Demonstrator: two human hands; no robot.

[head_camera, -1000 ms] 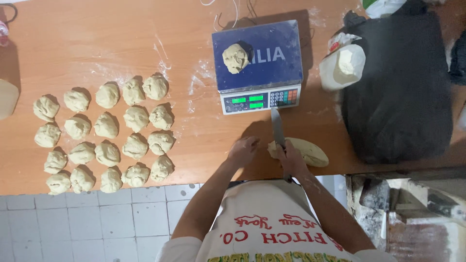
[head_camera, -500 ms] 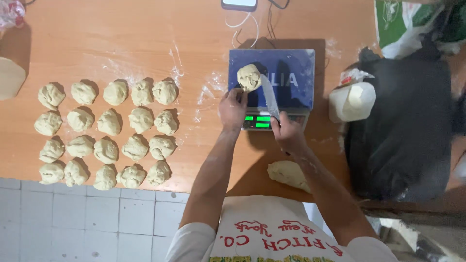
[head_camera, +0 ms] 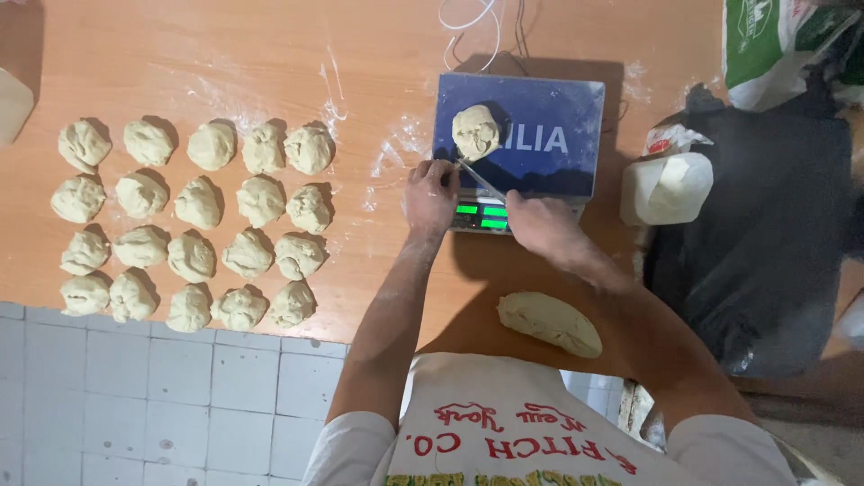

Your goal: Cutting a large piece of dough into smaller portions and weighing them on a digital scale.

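- Resting on the blue platform of the scale (head_camera: 540, 135), a single dough ball (head_camera: 475, 131) sits toward its far-left part, just beyond the lit green display.
- The left hand (head_camera: 430, 191) hovers at the near-left edge of the scale, fingers curled and touching the tip of a knife (head_camera: 479, 178); it grips nothing firmly that I can see.
- The right hand (head_camera: 538, 225) is closed around the knife's handle, the blade slanting up-left toward the dough ball and stopping just short of it.
- The dough looks soft, light and a little tacky; it would likely dent under a pinch, so cupping it from beneath or at both sides seems the gentlest hold.
- A larger dough lump (head_camera: 549, 322) lies near the body, on the wooden table (head_camera: 270, 54), well apart from the scale.
- To the left, rows of portioned dough balls (head_camera: 189, 225) stand close together, some touching; little room lies between them.
- Bare, flour-dusted wood opens between those rows and the scale, and also far left.
- On the right, a white plastic container (head_camera: 668, 187) and a dark bag (head_camera: 765, 234) crowd the scale's side.
- The table's near edge drops to white tiles (head_camera: 135, 405).
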